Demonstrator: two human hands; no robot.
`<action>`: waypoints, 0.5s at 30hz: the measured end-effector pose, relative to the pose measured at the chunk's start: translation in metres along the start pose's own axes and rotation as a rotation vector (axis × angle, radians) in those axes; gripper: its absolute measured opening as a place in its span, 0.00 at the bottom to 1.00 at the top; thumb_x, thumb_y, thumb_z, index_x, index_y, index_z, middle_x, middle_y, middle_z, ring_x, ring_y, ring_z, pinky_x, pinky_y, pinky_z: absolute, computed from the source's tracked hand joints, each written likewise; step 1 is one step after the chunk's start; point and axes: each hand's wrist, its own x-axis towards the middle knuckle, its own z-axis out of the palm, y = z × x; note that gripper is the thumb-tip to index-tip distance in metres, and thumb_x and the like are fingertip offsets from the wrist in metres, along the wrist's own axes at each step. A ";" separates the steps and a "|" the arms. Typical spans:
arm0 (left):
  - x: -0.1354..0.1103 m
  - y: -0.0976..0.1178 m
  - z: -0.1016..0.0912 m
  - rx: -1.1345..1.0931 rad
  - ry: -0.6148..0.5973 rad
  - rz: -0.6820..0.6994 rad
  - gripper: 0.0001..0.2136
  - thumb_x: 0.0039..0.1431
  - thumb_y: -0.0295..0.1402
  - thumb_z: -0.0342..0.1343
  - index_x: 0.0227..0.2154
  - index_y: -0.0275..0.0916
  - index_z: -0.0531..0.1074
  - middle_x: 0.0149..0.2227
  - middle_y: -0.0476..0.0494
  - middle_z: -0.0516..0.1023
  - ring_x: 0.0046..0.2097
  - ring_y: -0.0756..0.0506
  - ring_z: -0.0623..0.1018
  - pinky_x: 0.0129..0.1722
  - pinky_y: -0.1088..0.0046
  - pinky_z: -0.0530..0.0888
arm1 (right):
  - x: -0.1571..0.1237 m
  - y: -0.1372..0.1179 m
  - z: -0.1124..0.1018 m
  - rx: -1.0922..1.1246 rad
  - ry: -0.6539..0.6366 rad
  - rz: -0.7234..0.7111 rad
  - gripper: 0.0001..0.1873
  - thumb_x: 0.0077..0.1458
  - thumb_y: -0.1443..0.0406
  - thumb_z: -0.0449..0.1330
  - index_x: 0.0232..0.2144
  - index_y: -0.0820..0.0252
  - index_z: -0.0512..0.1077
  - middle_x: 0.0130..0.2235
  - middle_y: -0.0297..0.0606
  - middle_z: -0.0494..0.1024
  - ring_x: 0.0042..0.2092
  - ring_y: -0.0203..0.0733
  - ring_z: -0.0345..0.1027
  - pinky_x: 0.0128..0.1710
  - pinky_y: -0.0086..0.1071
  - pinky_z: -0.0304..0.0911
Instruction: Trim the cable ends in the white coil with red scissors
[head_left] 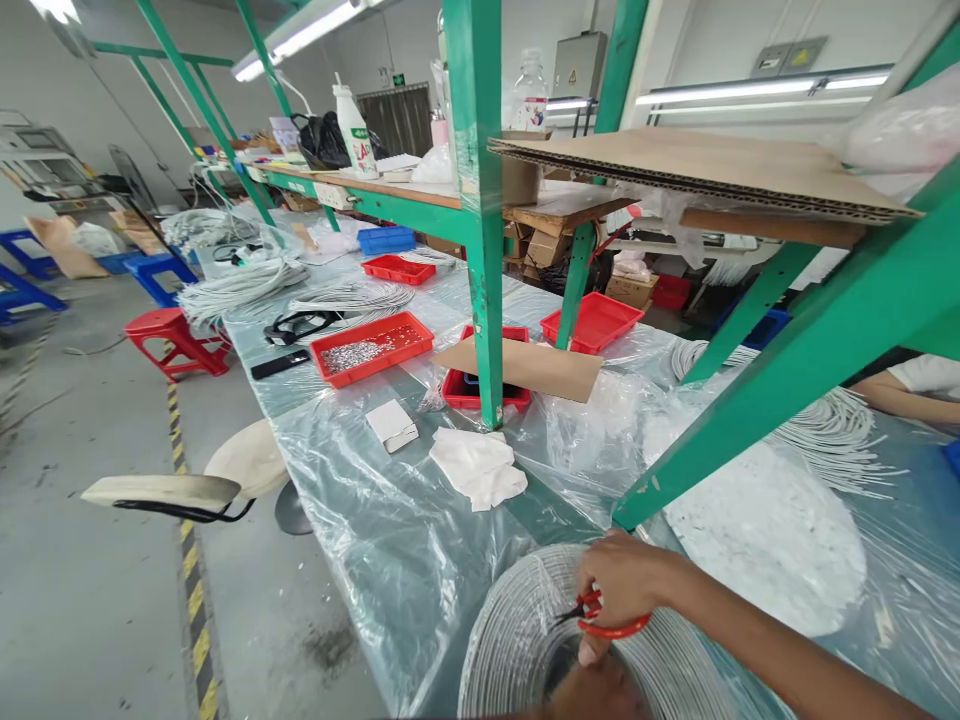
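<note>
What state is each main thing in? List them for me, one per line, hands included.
Red-handled pliers: held in the right hand, grip closed
Left hand: blurred, grip unclear
Cable coil: wound, lying flat
White fabric: crumpled
Red tray with metal bits: open, partly filled
Black phone: lying flat
Red stool: upright
White bottle: upright
Ceiling lamp: lit

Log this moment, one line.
coil: on table | right hand: holding red-handled pliers | left hand: at coil centre, grip unclear
</note>
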 end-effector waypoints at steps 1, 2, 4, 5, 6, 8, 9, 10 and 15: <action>-0.014 -0.008 -0.009 -0.023 -0.022 0.049 0.09 0.57 0.31 0.53 0.23 0.36 0.71 0.21 0.48 0.73 0.23 0.50 0.68 0.17 0.74 0.55 | -0.007 0.003 -0.004 0.038 0.038 0.025 0.18 0.37 0.56 0.59 0.12 0.60 0.57 0.16 0.27 0.57 0.25 0.34 0.54 0.41 0.38 0.53; -0.029 -0.016 -0.019 -0.047 -0.039 0.064 0.08 0.57 0.31 0.52 0.24 0.37 0.70 0.23 0.49 0.73 0.25 0.50 0.69 0.19 0.74 0.58 | -0.015 0.007 -0.008 0.075 0.073 0.056 0.18 0.36 0.55 0.60 0.13 0.60 0.58 0.16 0.27 0.58 0.25 0.34 0.54 0.42 0.38 0.52; -0.054 -0.038 -0.040 -0.071 -0.043 -0.023 0.04 0.56 0.32 0.53 0.30 0.36 0.69 0.28 0.48 0.74 0.31 0.48 0.72 0.26 0.72 0.64 | -0.031 0.015 -0.011 0.130 0.126 0.116 0.17 0.34 0.54 0.62 0.14 0.59 0.61 0.17 0.27 0.59 0.25 0.34 0.55 0.43 0.39 0.53; -0.065 -0.050 -0.049 -0.068 -0.045 -0.064 0.04 0.55 0.29 0.53 0.35 0.37 0.68 0.32 0.48 0.74 0.34 0.48 0.72 0.30 0.72 0.65 | -0.037 0.019 -0.010 0.145 0.146 0.126 0.17 0.34 0.53 0.62 0.14 0.59 0.62 0.17 0.27 0.60 0.25 0.34 0.55 0.44 0.39 0.52; -0.072 -0.062 -0.056 -0.055 -0.048 -0.059 0.09 0.55 0.28 0.53 0.40 0.37 0.67 0.38 0.46 0.74 0.37 0.47 0.72 0.34 0.71 0.66 | -0.042 0.021 -0.007 0.148 0.158 0.126 0.18 0.35 0.53 0.62 0.14 0.59 0.62 0.17 0.27 0.61 0.25 0.35 0.56 0.45 0.40 0.52; -0.080 -0.084 -0.063 -0.008 -0.063 0.032 0.16 0.55 0.26 0.51 0.47 0.40 0.64 0.47 0.44 0.71 0.43 0.46 0.71 0.38 0.71 0.65 | -0.046 0.022 0.002 0.120 0.173 0.115 0.20 0.35 0.52 0.62 0.13 0.60 0.62 0.16 0.27 0.61 0.25 0.36 0.58 0.46 0.40 0.52; -0.081 -0.093 -0.064 0.022 -0.068 0.090 0.16 0.56 0.26 0.51 0.49 0.41 0.64 0.50 0.44 0.70 0.44 0.46 0.71 0.39 0.71 0.64 | -0.046 0.021 0.008 0.101 0.176 0.112 0.20 0.35 0.52 0.62 0.13 0.60 0.62 0.16 0.28 0.61 0.26 0.37 0.59 0.46 0.40 0.51; -0.079 -0.100 -0.063 0.050 -0.069 0.134 0.15 0.57 0.27 0.50 0.48 0.43 0.65 0.50 0.45 0.69 0.44 0.46 0.71 0.39 0.70 0.63 | -0.045 0.018 0.014 0.083 0.177 0.112 0.19 0.35 0.51 0.63 0.13 0.60 0.64 0.16 0.28 0.61 0.26 0.38 0.60 0.47 0.41 0.51; -0.061 -0.112 -0.063 0.100 -0.050 0.256 0.07 0.56 0.28 0.55 0.35 0.45 0.74 0.41 0.48 0.73 0.40 0.47 0.71 0.34 0.70 0.62 | -0.030 0.003 0.029 0.029 0.188 0.087 0.16 0.37 0.52 0.62 0.18 0.59 0.70 0.19 0.32 0.70 0.29 0.41 0.64 0.48 0.42 0.52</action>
